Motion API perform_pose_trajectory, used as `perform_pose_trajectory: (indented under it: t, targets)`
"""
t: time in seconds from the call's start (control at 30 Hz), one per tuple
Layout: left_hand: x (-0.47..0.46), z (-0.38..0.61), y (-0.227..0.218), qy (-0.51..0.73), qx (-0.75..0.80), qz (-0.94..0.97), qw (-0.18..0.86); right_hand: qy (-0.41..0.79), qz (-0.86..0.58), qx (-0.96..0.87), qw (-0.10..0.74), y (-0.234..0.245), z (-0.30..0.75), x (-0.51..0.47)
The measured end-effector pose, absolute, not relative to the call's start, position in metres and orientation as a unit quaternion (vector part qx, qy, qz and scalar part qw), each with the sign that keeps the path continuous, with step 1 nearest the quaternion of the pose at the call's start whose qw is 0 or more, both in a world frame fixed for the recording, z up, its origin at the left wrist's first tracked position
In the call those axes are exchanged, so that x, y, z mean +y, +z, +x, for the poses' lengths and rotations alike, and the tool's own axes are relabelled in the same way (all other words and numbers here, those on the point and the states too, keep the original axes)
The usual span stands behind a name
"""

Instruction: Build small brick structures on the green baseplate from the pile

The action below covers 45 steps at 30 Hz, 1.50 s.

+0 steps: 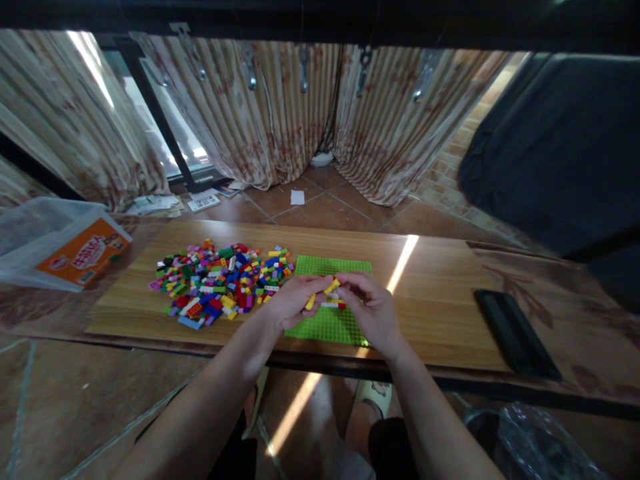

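Note:
Above a green baseplate (325,328) my two hands meet, with yellow toy bricks (332,287) between their fingertips. My left hand (296,297) is closed on yellow bricks, one of them showing at its lower fingers. The fingers of my right hand (373,308) pinch at the same yellow piece from the other side. Just beneath the hands, white, red and yellow bricks (334,303) show, partly hidden; whether they are fixed to the plate I cannot tell. A large heap of mixed coloured bricks (220,280) spreads to the left of the plate.
A clear plastic bin (45,217) with an orange label stands at the far left. On the right of the wooden board (435,300) lies a dark tray-like object (517,333). A bin with a plastic bag (537,440) sits below the table's right side.

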<state>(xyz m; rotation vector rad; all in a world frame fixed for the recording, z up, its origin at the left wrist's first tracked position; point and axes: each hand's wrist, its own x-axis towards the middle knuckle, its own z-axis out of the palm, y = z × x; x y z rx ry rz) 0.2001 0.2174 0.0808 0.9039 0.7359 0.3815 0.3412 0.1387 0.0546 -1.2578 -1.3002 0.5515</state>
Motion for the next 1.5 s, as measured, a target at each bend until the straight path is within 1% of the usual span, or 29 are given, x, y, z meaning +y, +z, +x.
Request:
perform_pose_trajectory:
  t: [0.13, 0.23, 0.3, 0.37, 0.43, 0.53, 0.6, 0.73, 0.87, 0.93, 1.13, 1.37, 1.5]
  targets:
    - [0.218, 0.201, 0.079, 0.152, 0.345, 0.434, 0.819, 0.237, -0.564, -0.565, 0.553, 0.054, 0.341, 0.137]
    - [0.22, 0.201, 0.076, 0.167, 0.339, 0.427, 0.821, 0.237, -0.6, -0.503, 0.576, 0.049, 0.35, 0.139]
    - [0.222, 0.2, 0.075, 0.199, 0.352, 0.414, 0.815, 0.23, -0.627, -0.442, 0.599, 0.044, 0.359, 0.141]
    - [0.225, 0.198, 0.076, 0.239, 0.378, 0.387, 0.806, 0.243, -0.65, -0.398, 0.6, 0.04, 0.369, 0.143]
    - [0.229, 0.196, 0.077, 0.268, 0.397, 0.349, 0.805, 0.27, -0.671, -0.374, 0.581, 0.036, 0.375, 0.144]
    - [0.234, 0.193, 0.079, 0.274, 0.396, 0.281, 0.83, 0.296, -0.7, -0.372, 0.534, 0.033, 0.376, 0.144]
    - [0.235, 0.191, 0.079, 0.262, 0.383, 0.235, 0.854, 0.271, -0.726, -0.396, 0.492, 0.035, 0.371, 0.142]
    - [0.235, 0.192, 0.078, 0.241, 0.365, 0.169, 0.883, 0.161, -0.778, -0.451, 0.407, 0.042, 0.359, 0.139]
    - [0.234, 0.194, 0.079, 0.244, 0.371, 0.165, 0.881, 0.137, -0.784, -0.447, 0.408, 0.043, 0.349, 0.14]
    - [0.233, 0.195, 0.08, 0.254, 0.378, 0.178, 0.872, 0.133, -0.783, -0.454, 0.403, 0.042, 0.345, 0.14]
    - [0.233, 0.196, 0.074, 0.3, 0.43, 0.254, 0.812, 0.113, -0.792, -0.49, 0.347, 0.041, 0.341, 0.138]
    - [0.237, 0.195, 0.061, 0.308, 0.506, 0.357, 0.723, 0.145, -0.755, -0.525, 0.364, 0.037, 0.349, 0.138]
    - [0.235, 0.196, 0.056, 0.31, 0.523, 0.43, 0.667, 0.203, -0.749, -0.511, 0.368, 0.033, 0.355, 0.139]
